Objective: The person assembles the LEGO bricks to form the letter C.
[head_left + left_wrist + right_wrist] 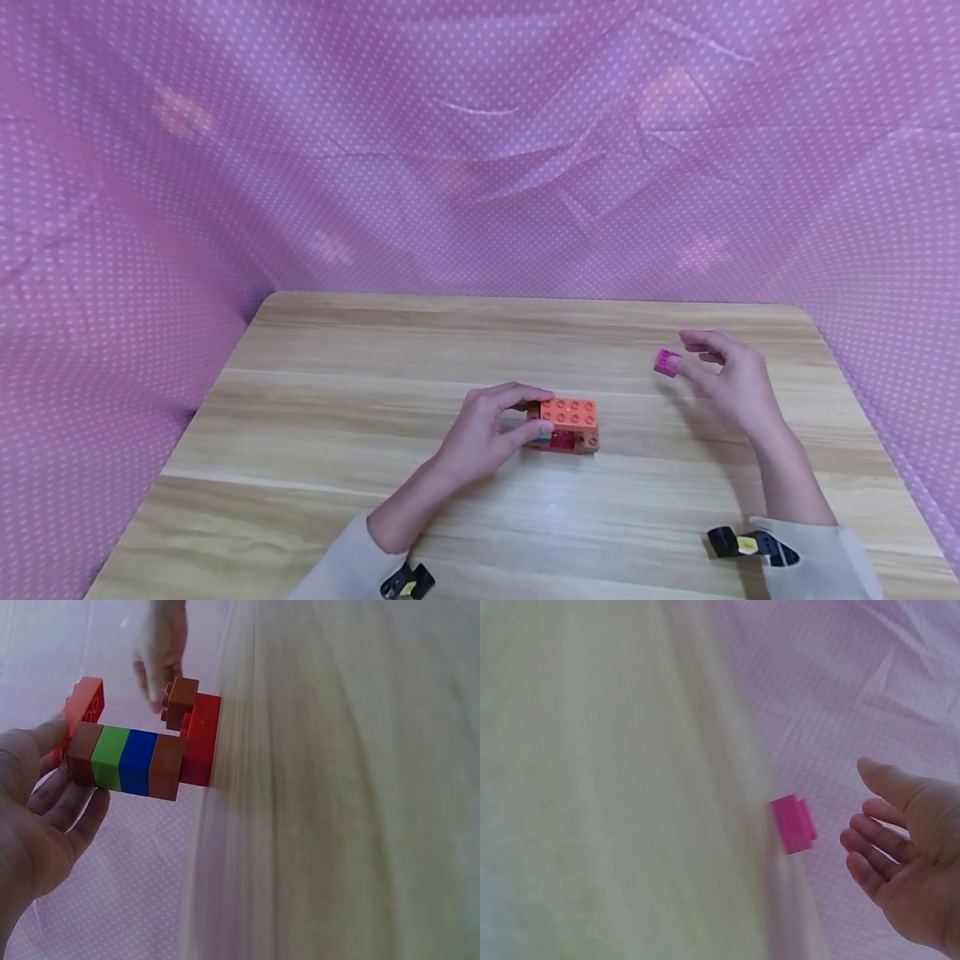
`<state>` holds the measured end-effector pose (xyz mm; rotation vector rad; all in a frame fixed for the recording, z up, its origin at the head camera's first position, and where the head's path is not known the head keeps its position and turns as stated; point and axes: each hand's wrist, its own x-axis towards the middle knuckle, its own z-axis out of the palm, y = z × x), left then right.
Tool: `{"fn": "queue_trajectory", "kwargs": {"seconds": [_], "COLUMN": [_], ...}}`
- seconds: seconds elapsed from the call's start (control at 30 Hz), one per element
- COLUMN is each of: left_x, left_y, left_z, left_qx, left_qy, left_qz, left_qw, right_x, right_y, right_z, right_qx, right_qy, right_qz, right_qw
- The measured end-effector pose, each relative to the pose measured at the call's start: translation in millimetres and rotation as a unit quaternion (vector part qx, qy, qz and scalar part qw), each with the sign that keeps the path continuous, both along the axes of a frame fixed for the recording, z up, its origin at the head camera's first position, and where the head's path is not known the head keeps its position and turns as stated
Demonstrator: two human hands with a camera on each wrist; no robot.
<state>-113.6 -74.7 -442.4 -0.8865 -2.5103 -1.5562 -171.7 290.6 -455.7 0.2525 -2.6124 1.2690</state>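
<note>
My left hand (480, 433) pinches the top of a toy brick build, thumb in front and fingers behind. An orange eight-stud brick (570, 414) lies on top, jutting right. In the left wrist view the build appears sideways: a column of brown, green (110, 757), blue (138, 761) and brown bricks rises from a red brick (202, 739) on the table. A second brown brick (181, 703) sits on the red one's other end. My right hand (735, 383) hovers with loosely bent fingers by a small pink brick (791, 825), which stands on the table apart from the fingertips in the right wrist view.
The wood-grain table (337, 433) has rounded far corners. A pink polka-dot cloth (480, 167) hangs behind it and along both sides. Black wrist straps with small cameras (723, 542) are on both forearms, over light sleeves.
</note>
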Motion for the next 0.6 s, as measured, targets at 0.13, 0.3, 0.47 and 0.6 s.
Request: {"fn": "queue_trajectory", "kwargs": {"seconds": [0.13,0.3,0.47,0.6], "left_x": [0.2,0.5,0.8,1.5], "left_y": [-0.1,-0.3,-0.1,-0.4], "left_z": [0.6,1.5,1.4,1.4], "left_qx": [0.000,0.002,-0.004,-0.007], "left_qy": [0.000,0.000,-0.010,-0.016], "left_qz": [0.001,-0.001,-0.002,0.000], "left_qw": [1.0000,1.0000,0.9999,0.9999], "right_x": [-5.2,-6.7,-4.7,-3.7], "right_y": [3.2,-1.9,-7.1,-12.6], "right_z": [-14.8,-26.5,-29.6,-28.9], "right_qx": [0.019,0.046,0.065,0.077], "right_qy": [-0.048,-0.025,-0.011,-0.018], "right_qz": [0.004,0.018,0.005,0.015], "right_qw": [0.999,0.998,0.998,0.997]}}
